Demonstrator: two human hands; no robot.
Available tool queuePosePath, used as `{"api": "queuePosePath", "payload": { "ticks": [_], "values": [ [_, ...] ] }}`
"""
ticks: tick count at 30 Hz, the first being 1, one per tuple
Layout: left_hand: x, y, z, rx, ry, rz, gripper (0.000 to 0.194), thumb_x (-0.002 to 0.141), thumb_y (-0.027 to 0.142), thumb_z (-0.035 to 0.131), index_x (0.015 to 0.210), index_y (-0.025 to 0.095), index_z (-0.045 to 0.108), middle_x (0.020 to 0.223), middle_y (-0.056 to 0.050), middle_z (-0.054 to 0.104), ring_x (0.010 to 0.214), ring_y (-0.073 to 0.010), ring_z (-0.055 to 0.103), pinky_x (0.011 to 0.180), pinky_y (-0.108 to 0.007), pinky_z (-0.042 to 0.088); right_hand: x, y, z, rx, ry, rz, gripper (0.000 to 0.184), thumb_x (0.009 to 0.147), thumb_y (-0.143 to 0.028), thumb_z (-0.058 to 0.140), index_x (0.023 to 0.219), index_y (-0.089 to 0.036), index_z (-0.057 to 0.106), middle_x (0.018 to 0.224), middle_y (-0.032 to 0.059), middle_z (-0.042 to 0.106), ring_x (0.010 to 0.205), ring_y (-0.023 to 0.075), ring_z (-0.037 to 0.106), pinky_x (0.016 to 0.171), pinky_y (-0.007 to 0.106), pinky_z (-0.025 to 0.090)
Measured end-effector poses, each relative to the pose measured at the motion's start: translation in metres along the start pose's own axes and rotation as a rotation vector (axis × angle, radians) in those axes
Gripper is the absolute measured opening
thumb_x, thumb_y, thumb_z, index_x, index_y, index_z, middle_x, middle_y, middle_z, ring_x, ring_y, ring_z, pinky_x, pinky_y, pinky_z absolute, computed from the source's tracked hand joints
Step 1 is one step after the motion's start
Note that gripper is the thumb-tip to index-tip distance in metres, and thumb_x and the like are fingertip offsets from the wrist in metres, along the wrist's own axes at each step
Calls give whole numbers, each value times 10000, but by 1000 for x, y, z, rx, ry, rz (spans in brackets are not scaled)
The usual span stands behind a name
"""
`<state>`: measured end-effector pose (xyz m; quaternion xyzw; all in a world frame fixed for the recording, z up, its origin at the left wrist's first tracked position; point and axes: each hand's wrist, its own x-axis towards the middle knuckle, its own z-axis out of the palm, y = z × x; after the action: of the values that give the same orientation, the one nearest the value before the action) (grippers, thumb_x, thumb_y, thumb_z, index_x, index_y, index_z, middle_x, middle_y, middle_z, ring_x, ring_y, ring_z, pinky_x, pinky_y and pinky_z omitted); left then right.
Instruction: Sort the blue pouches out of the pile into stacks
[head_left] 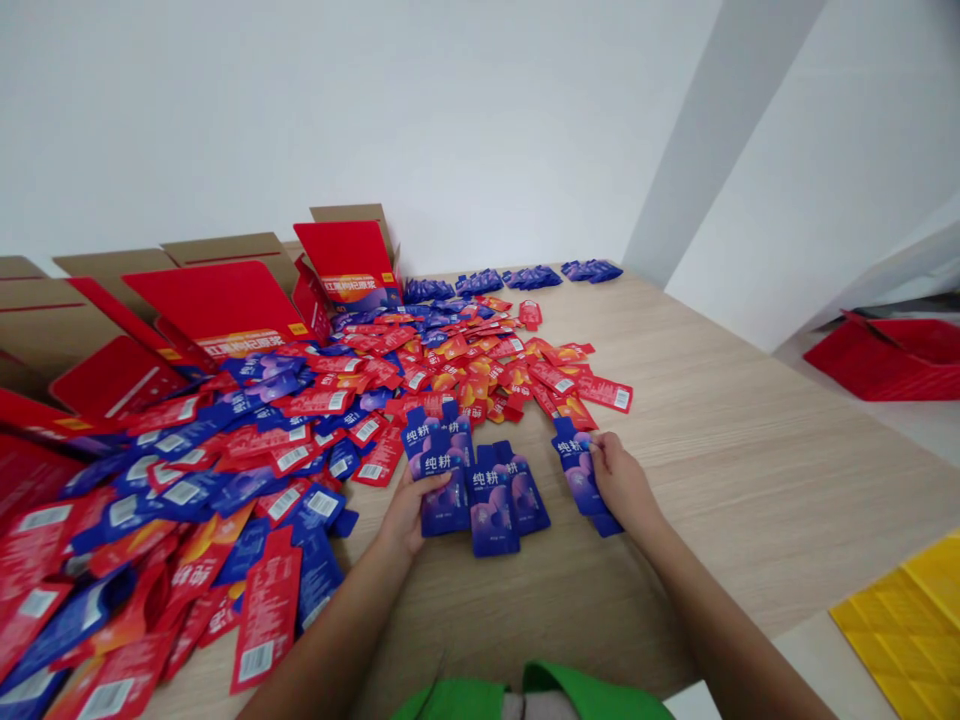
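Observation:
My left hand is closed on several blue sachets, fanned out with their printed fronts up and the thumb across the top one. Just right of them, two more blue sachets lie overlapping on the wooden table. Farther right, my right hand pinches a blue sachet by its right edge; another blue corner shows beneath its lower end. Whether that one is also gripped I cannot tell.
A big mixed heap of red and blue sachets covers the table's left and middle. Open red cartons stand behind it. Several piles of blue sachets line the back edge by the wall. A red bag and yellow padded material are at right.

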<state>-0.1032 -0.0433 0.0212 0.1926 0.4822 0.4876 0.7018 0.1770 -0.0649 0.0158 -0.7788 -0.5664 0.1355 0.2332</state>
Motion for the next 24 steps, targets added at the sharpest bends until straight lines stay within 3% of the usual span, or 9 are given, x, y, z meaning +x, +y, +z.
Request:
{"api": "queuePosePath", "payload": {
  "ticks": [10,17,20,22,24],
  "values": [
    [1,0,-4,5,21,55,513,571,19,703,1027,192,542,743,-4,711,601,-187,682,595,-310,575,5,17,-1,0,-40,5,194,906,-280,314,911,-189,486,705,54,616,665,193,593,616,266,376],
    [0,1,-5,-46,12,48,524,587,-3,673,1058,188,546,780,-16,720,616,-180,687,599,-288,576,12,15,-8,-25,-93,-66,235,914,-285,291,941,-183,501,704,58,629,656,204,599,622,286,398],
    [0,1,-5,-47,7,53,517,589,-2,672,1054,186,546,761,-11,717,601,-179,683,589,-291,577,11,5,-13,-77,33,-191,265,904,-289,330,1005,-143,527,895,138,645,853,251,593,764,351,428],
    [1,1,-5,-46,5,56,516,590,1,674,1053,188,546,762,-10,717,608,-178,685,591,-288,576,5,-8,-12,-104,141,-333,300,887,-277,375,1060,-96,540,1069,195,601,1035,286,525,906,408,388],
    [1,0,-5,-47,7,59,509,591,2,673,1050,185,551,760,-10,717,614,-178,686,593,-281,575,-10,-26,-7,-104,144,-452,331,882,-261,389,1103,-75,550,1170,206,558,1139,293,462,989,438,337]
  ]
}}
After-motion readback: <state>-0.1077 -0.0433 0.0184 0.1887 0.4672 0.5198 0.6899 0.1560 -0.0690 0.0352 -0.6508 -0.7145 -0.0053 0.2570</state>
